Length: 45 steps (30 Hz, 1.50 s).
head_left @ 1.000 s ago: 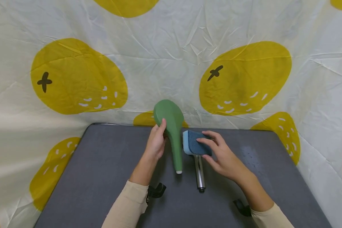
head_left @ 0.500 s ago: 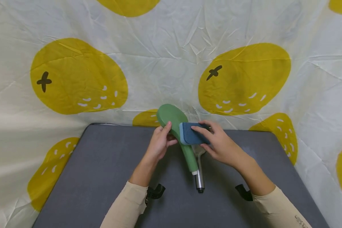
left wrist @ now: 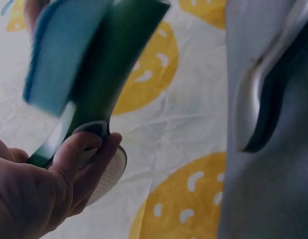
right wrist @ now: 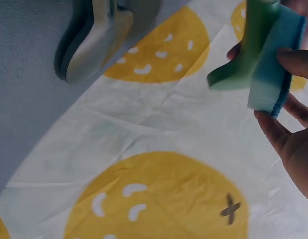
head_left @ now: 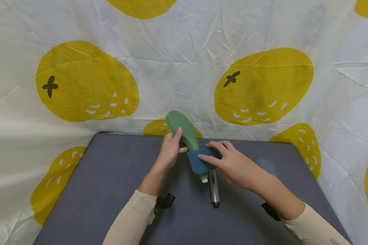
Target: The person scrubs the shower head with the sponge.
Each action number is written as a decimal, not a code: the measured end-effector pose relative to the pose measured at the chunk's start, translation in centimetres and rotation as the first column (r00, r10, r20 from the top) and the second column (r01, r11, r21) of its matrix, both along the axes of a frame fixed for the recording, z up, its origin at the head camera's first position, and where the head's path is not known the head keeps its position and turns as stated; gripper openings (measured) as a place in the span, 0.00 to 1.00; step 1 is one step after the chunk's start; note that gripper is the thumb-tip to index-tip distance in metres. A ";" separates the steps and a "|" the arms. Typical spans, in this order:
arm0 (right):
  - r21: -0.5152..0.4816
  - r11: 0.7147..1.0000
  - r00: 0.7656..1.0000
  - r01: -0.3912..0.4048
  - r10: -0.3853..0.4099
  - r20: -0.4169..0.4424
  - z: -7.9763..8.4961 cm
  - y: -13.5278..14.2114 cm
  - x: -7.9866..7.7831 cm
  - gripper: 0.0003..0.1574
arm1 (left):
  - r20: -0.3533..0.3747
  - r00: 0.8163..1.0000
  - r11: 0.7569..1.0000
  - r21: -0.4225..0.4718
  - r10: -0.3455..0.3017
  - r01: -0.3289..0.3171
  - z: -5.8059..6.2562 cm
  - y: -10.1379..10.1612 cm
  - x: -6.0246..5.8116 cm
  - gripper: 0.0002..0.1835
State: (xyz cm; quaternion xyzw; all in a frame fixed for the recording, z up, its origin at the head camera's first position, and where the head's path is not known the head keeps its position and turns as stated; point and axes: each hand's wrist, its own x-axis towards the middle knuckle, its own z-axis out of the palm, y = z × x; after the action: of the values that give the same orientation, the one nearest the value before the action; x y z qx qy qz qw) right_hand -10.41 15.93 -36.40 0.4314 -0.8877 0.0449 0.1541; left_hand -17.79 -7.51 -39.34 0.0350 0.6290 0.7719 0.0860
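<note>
My left hand (head_left: 168, 151) grips a green shower head (head_left: 179, 124) near its head, thumb on top, holding it tilted above the table. Its pale, dotted spray face (left wrist: 111, 177) points away from me, seen in the left wrist view. Between the thumb and fingers of my right hand (head_left: 234, 165) is a blue sponge (head_left: 200, 165), darker on one side. Its lighter side (right wrist: 266, 74) lies against the green handle, hiding part of it in the head view. Below, a chrome shower head (head_left: 214, 192) rests on the table, its upper part hidden behind the sponge and right hand.
The dark grey table (head_left: 116, 183) spreads under both arms. A white cloth with yellow fruit shapes (head_left: 159, 81) hangs behind it and at the sides. Black straps or mounts (head_left: 166, 201) sit at the wrists.
My right hand has brought the sponge left onto the green shower head, then down along its handle. The green shower head has tilted, its handle end swinging right. The chrome one stays put.
</note>
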 end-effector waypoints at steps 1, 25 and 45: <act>0.031 0.999 1.000 -0.010 0.010 -0.007 0.0 -0.2 0.5 0.44 | -0.007 1.000 1.000 -0.015 0.003 -0.003 0.0 0.0 -0.1 0.25; 0.100 0.991 0.989 0.087 -0.074 -0.125 1.2 -2.2 -1.4 0.43 | -0.043 0.996 0.995 -0.059 0.082 -0.085 -0.1 -0.1 0.0 0.22; -0.049 0.994 0.995 -0.096 0.095 -0.027 -1.8 -0.7 3.9 0.48 | 0.038 0.982 0.981 0.062 0.183 -0.185 0.3 -1.6 -0.6 0.24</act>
State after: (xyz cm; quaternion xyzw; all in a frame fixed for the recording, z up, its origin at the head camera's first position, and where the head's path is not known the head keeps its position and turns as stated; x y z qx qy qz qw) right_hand -6.52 15.19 -38.21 0.4698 -0.8628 0.0692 0.1733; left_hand -18.43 -9.11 -39.07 -0.0329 0.6026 0.7970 0.0232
